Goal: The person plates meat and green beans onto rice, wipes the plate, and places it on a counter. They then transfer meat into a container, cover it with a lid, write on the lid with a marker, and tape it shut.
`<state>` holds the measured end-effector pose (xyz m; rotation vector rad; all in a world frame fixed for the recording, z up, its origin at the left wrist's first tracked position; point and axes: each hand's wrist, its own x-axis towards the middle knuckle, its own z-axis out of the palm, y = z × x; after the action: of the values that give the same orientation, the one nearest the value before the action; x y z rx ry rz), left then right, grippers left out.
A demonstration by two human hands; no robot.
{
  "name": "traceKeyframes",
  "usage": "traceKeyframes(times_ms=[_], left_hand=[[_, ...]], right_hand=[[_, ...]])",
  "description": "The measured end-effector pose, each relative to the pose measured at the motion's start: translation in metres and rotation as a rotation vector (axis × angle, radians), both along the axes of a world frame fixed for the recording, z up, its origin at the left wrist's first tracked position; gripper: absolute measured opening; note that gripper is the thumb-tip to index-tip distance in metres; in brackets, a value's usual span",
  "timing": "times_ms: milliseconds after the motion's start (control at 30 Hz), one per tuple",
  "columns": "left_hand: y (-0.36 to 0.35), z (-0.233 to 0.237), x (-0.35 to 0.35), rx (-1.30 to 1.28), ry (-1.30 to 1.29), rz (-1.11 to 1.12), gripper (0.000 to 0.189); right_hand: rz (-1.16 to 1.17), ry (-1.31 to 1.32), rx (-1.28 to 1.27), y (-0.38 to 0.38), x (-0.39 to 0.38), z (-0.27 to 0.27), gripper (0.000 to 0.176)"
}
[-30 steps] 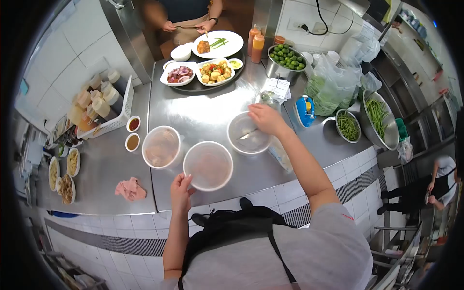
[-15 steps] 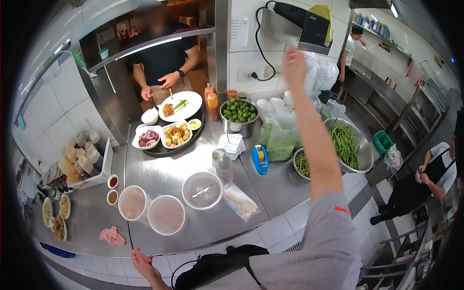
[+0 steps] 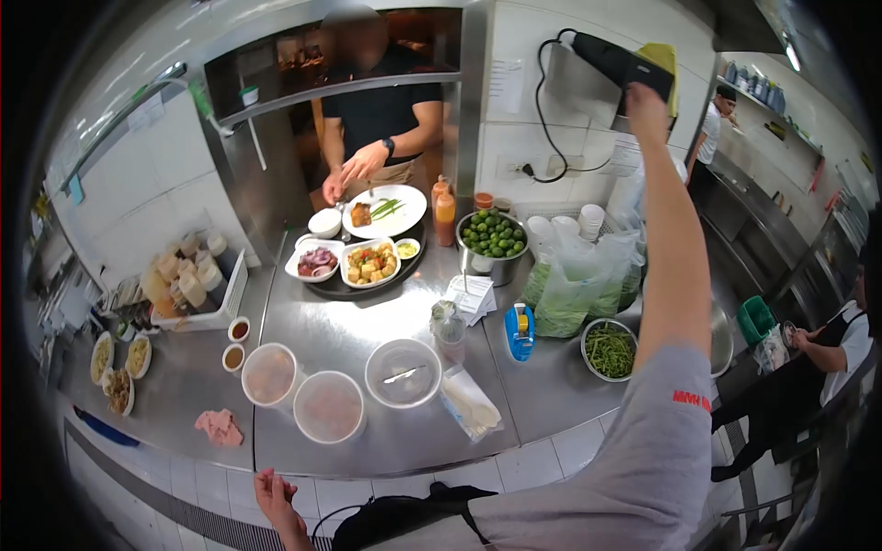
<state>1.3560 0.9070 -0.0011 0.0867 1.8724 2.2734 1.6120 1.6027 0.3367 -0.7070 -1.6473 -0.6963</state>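
Observation:
My right hand [image 3: 647, 108] is raised at the upper right against the front of the black printer [image 3: 634, 72] on the wall. Its fingers are bent together, and what they grip is hidden. Low at the front edge of the steel counter, my left hand [image 3: 276, 498] hangs with loosely bent fingers, some apart, and nothing visible in it. Closest to that hand on the counter lies a pink cloth [image 3: 220, 427]. Several round plastic tubs, one of them a clear tub [image 3: 402, 373], stand in the middle.
Across the counter a person [image 3: 386, 119] reaches over a white oval plate [image 3: 413, 213]. Limes [image 3: 493, 235] fill a metal pot beside bagged greens [image 3: 565, 298]. A blue tape dispenser [image 3: 519, 332] stands nearer. At right are two more people.
My right hand has moved up and right to the printer. The view has shifted, so the counter items appear further right. The person opposite has moved a hand over the plate.

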Motion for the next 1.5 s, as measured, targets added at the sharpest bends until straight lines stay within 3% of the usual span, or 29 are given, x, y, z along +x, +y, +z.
traceKeyframes(times_ms=[67,133,167,200,233,267,300,333,367,467,500,567,600,633,700,733,800,900,967,1000,1033,1067,1100,1167,1233,1367,1433,1500], left_hand=[[-0.002,-0.007,-0.004,-0.128,0.169,-0.005,0.016],[0.012,0.009,0.005,-0.318,0.415,0.018,0.020],[0.025,0.011,0.007,-0.285,0.469,0.021,0.024],[0.038,0.016,0.010,-0.352,0.557,-0.021,0.025],[0.063,0.030,0.015,-0.402,0.783,-0.006,0.029],[0.078,0.051,0.022,-0.515,1.007,-0.095,0.037],[0.096,0.069,0.030,-0.539,1.125,-0.189,0.044],[0.112,0.075,0.034,-0.582,1.228,-0.247,0.054],[0.122,0.073,0.037,-0.573,1.214,-0.367,0.049],[0.121,0.043,0.046,-0.601,1.066,-0.620,0.035],[0.117,0.035,0.050,-0.620,0.943,-0.766,0.027],[0.116,0.029,0.067,-0.588,0.892,-0.774,0.020],[0.114,0.029,0.072,-0.535,0.853,-0.796,0.018],[0.110,0.031,0.069,-0.546,0.839,-0.789,0.018],[0.104,0.049,0.060,-0.538,0.343,-1.180,0.015],[0.100,0.046,0.057,-0.542,0.329,-1.170,0.015],[0.090,0.040,0.049,-0.314,0.151,-1.250,0.019],[0.079,0.046,0.028,-0.223,0.072,-1.247,0.024],[0.063,0.045,0.009,-0.188,-0.060,-1.244,0.032],[0.053,0.043,0.000,-0.147,-0.186,-1.246,0.040],[0.036,0.035,-0.011,-0.175,-0.401,-1.147,0.038],[0.029,0.035,-0.024,-0.303,-0.457,-0.918,0.029],[0.031,0.029,-0.037,-0.382,-0.336,-0.736,0.030],[0.048,0.017,-0.070,-0.456,0.196,-0.509,0.032],[0.074,-0.002,-0.092,-0.685,0.364,-0.303,0.036],[0.087,-0.015,-0.107,-0.859,0.395,-0.385,0.037],[0.085,-0.013,-0.108,-0.783,0.335,-0.485,0.040],[0.074,-0.025,-0.097,-0.707,0.327,-0.486,0.041]], right_hand=[[0.050,0.323,0.084,-0.028,0.009,-0.001,0.018],[0.249,0.431,0.172,-0.086,0.013,-0.010,0.020],[0.778,0.577,-0.126,-0.131,0.003,-0.029,0.018],[0.831,0.462,-0.205,-0.191,-0.012,-0.053,0.018],[0.715,0.273,-0.385,-0.238,-0.020,-0.085,0.021],[0.756,0.199,-0.599,-0.283,-0.032,-0.125,0.021],[1.404,0.389,-0.854,-0.319,-0.053,-0.173,0.017],[1.128,-0.202,-0.715,-0.350,-0.061,-0.194,0.013],[1.152,-0.297,-0.991,-0.380,-0.068,-0.209,0.019],[1.448,0.052,-1.495,-0.420,-0.083,-0.256,0.012],[1.468,0.035,-1.509,-0.428,-0.087,-0.268,0.012],[1.601,0.033,-1.728,-0.444,-0.096,-0.288,0.006],[1.569,-0.189,-1.650,-0.452,-0.101,-0.293,0.011],[1.509,-0.196,-1.625,-0.458,-0.105,-0.296,0.017],[1.457,-0.217,-1.607,-0.463,-0.113,-0.294,0.024],[1.500,-0.265,-1.616,-0.465,-0.119,-0.288,0.028],[1.552,-0.324,-1.633,-0.469,-0.130,-0.284,0.031],[1.576,-0.391,-1.723,-0.472,-0.151,-0.287,0.031],[1.800,-0.014,-1.642,-0.469,-0.162,-0.304,0.034],[1.804,0.326,-1.636,-0.455,-0.168,-0.296,0.036],[1.717,0.609,-1.828,-0.435,-0.171,-0.274,0.037],[1.763,0.580,-1.753,-0.413,-0.172,-0.271,0.039],[1.844,0.617,-1.817,-0.405,-0.176,-0.269,0.040],[1.454,0.660,-1.877,-0.425,-0.201,-0.278,0.040],[1.298,0.341,-1.939,-0.452,-0.232,-0.296,0.043],[1.338,0.297,-1.812,-0.474,-0.256,-0.334,0.027],[1.212,0.111,-1.633,-0.474,-0.255,-0.346,0.023],[1.188,0.110,-1.629,-0.478,-0.252,-0.346,0.023]])
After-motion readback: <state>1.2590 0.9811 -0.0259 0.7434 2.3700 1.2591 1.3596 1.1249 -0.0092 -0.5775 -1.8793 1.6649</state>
